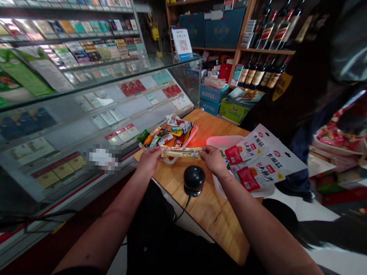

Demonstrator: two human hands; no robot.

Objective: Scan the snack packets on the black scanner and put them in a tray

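A long, narrow yellow snack packet (182, 152) is stretched level between my two hands above the wooden table. My left hand (150, 159) pinches one end, and my right hand (213, 158) pinches the other. Just below the packet stands a round black scanner (194, 180) with a cable, and a red glow falls on the wood behind. Beyond my left hand, a heap of colourful snack packets (171, 130) fills a container. To the right of my right hand, white snack bags (262, 158) with red labels lie in a pale plastic tray (218, 184).
A glass display counter (112, 84) with cigarette packs runs along the left. Wine bottles (258, 73) stand on shelves at the back. Boxes (211, 94) are stacked beyond the wooden table (222, 221). A person in dark clothes (306, 78) stands at the right, near the tray.
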